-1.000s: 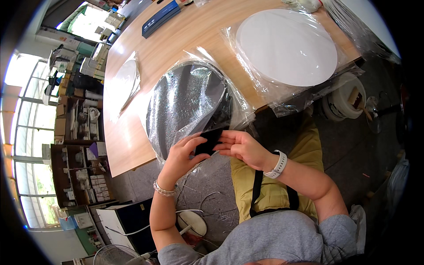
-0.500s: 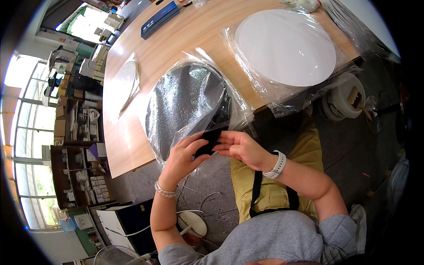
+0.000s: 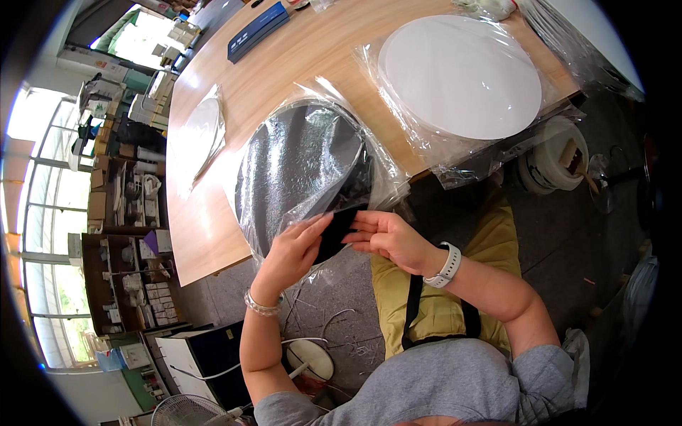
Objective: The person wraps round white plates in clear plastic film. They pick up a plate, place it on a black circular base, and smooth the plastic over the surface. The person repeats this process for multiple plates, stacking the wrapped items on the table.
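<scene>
A round black disc (image 3: 302,153) lies partly inside a clear plastic bag (image 3: 387,170) at the table's near edge, with glare over its film. The disc's near part (image 3: 339,231) sticks out of the bag toward me, bare and matt black. My left hand (image 3: 290,252) is closed at the bag's edge, thumb drawn in against the straight fingers; what lies under the fingers is hidden. My right hand (image 3: 389,240), wearing a white watch, pinches the right edge of the bare black part. Its thumb and fingertips meet there.
To the right, a large white disc (image 3: 458,78) rests on clear bags. Several thin white rounds in plastic (image 3: 202,135) lie at the left. A long blue box (image 3: 257,32) stands far back on the wooden table (image 3: 320,50). Below the table's right corner is a white bucket (image 3: 561,153).
My left thumb has moved up against its fingers, and the hand has turned slightly. More of the black part shows between my hands. My right hand has barely moved.
</scene>
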Tool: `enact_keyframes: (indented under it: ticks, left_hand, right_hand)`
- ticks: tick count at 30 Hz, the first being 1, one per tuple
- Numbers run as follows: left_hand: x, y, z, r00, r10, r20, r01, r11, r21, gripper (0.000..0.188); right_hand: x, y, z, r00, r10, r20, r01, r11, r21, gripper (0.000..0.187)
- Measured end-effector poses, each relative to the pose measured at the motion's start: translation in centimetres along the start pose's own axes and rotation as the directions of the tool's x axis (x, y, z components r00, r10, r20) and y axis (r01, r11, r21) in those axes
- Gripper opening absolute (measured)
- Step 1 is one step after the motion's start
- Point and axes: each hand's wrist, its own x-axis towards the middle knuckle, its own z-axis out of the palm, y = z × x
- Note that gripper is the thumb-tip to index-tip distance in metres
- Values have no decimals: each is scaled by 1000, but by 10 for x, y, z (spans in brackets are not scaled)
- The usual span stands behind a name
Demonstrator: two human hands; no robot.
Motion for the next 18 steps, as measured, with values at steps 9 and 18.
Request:
enact_keyframes:
  ticks: [9,18]
  left_hand:
    - [4,6,2,999,52,-15,-51,998,38,36]
    - [3,2,-1,999,38,-5,-39,998,-48,34]
  right_hand:
    - [0,0,0,1000,-3,-2,3,1000,-11,56]
    - [0,2,1,1000,-23,-10,23,1000,6,50]
